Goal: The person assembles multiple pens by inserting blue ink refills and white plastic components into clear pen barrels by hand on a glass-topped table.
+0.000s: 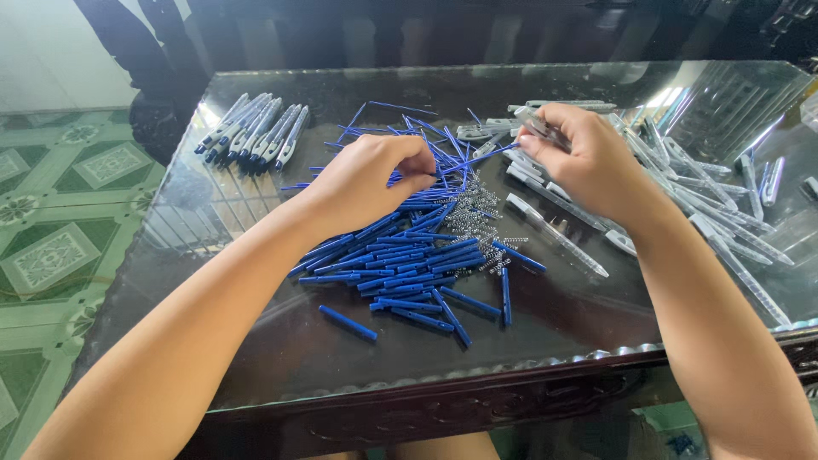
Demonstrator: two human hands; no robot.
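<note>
Your left hand point(375, 175) pinches a thin blue refill point(479, 156) over the blue pile point(409, 264) while your right hand point(584, 158) has fingers clamped on a clear pen barrel point(538, 128) above the bench point(256, 341).

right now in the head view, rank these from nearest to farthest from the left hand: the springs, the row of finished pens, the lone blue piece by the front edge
1. Springs, just right of the left hand.
2. Lone blue piece, below it towards the table's front edge.
3. Row of finished pens, up at the far left of the table.
</note>
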